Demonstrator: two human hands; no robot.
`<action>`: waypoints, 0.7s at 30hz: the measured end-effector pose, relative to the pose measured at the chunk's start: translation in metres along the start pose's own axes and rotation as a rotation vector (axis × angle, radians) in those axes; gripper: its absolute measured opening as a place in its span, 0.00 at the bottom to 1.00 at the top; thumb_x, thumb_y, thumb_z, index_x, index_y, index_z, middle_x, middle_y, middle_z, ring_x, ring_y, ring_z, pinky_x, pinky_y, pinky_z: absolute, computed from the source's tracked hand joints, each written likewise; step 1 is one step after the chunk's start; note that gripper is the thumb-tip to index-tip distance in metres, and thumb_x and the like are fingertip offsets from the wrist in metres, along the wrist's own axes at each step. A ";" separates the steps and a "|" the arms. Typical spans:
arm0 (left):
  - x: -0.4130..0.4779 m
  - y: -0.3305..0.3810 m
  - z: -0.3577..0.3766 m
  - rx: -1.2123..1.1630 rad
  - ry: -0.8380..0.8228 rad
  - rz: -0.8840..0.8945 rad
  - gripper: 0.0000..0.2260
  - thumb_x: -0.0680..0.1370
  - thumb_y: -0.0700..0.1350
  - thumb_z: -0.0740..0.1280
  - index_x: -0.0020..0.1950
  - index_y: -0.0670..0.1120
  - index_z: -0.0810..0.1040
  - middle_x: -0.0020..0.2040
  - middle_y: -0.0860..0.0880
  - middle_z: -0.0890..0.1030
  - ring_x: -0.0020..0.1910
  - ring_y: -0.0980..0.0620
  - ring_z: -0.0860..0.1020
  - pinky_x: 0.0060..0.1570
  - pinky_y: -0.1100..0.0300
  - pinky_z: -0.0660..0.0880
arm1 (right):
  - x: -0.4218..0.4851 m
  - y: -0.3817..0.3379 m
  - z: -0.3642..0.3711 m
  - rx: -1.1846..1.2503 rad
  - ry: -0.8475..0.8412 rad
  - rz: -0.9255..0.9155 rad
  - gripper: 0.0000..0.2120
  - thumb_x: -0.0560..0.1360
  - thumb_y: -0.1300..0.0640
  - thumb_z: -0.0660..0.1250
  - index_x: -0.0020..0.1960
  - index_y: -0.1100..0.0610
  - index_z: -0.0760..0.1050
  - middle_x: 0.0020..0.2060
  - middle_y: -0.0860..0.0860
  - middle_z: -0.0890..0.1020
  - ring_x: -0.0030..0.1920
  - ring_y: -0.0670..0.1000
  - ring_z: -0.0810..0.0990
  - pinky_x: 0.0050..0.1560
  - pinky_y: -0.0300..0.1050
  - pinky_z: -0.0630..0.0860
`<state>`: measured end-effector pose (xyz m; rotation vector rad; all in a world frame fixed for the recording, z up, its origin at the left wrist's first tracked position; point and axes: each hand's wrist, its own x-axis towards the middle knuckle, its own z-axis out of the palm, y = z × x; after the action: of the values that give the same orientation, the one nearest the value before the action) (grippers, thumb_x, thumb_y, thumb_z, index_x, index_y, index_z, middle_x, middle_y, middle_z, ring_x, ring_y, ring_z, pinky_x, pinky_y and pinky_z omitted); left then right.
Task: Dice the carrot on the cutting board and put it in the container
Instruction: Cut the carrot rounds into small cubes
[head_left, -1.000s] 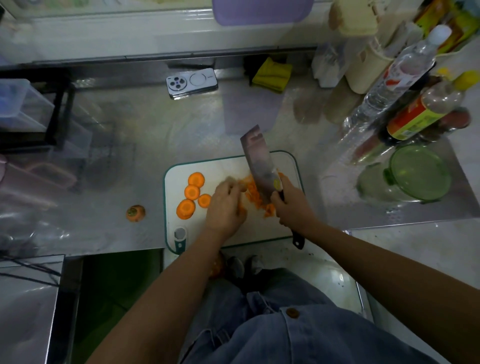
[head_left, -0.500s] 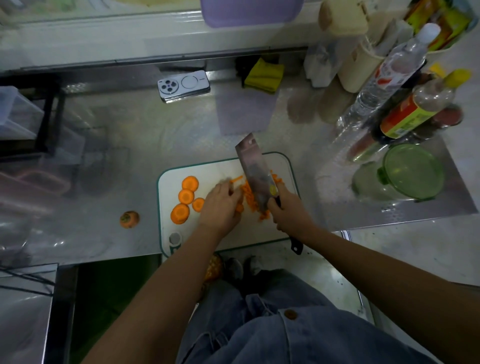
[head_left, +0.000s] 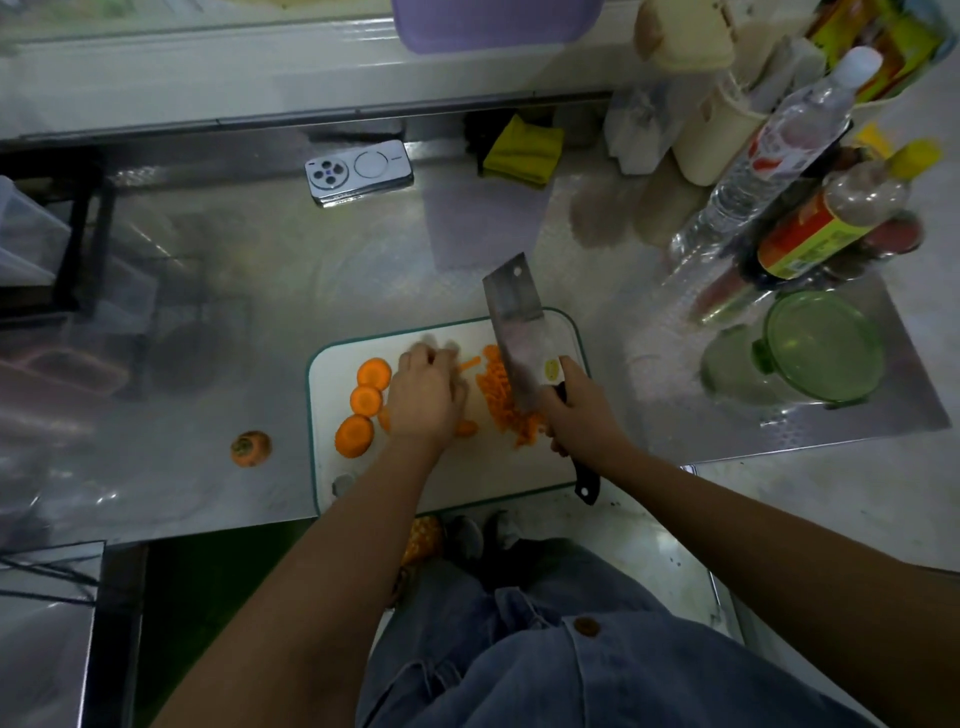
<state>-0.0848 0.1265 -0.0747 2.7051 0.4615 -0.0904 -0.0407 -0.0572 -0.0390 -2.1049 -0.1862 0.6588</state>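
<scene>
My feed: cutting board (head_left: 467, 467) at near edge of counter (head_left: 249, 312), both arms reach. Green container (head_left: 823, 345) waits right, apart. Right hand (head_left: 582, 415) wraps cleaver (head_left: 517, 332) handle, blade over carrot strips (head_left: 498, 395), likely dicing crosswise. Left hand (head_left: 423, 397) beside uncut rounds (head_left: 366, 400); fingers blurred, grip I cannot tell.

Glossy reflective metal counter (head_left: 218, 291), smooth white plastic cutting board (head_left: 467, 467), shiny steel cleaver (head_left: 517, 332), translucent green container (head_left: 821, 348)
</scene>
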 end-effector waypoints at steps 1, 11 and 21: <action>0.004 0.002 0.001 -0.010 -0.013 -0.018 0.18 0.76 0.45 0.65 0.66 0.44 0.74 0.57 0.39 0.74 0.57 0.39 0.70 0.54 0.49 0.69 | 0.000 0.000 -0.002 0.019 0.004 0.019 0.02 0.79 0.59 0.57 0.51 0.57 0.66 0.32 0.57 0.74 0.28 0.57 0.73 0.25 0.47 0.75; 0.019 0.010 0.000 0.076 -0.050 -0.044 0.08 0.73 0.45 0.67 0.49 0.45 0.82 0.52 0.43 0.76 0.55 0.42 0.72 0.46 0.51 0.71 | 0.003 -0.003 -0.006 0.103 -0.021 0.085 0.07 0.80 0.58 0.57 0.54 0.61 0.66 0.30 0.56 0.72 0.27 0.55 0.72 0.26 0.47 0.74; -0.007 -0.018 -0.010 -0.035 -0.070 0.152 0.08 0.69 0.42 0.70 0.47 0.44 0.82 0.46 0.43 0.76 0.50 0.41 0.73 0.49 0.53 0.70 | 0.008 -0.014 0.002 0.072 -0.007 0.033 0.05 0.78 0.58 0.56 0.50 0.60 0.66 0.30 0.58 0.71 0.26 0.55 0.71 0.26 0.50 0.73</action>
<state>-0.0977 0.1441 -0.0712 2.6826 0.2339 -0.1330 -0.0330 -0.0445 -0.0317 -2.0410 -0.1300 0.6835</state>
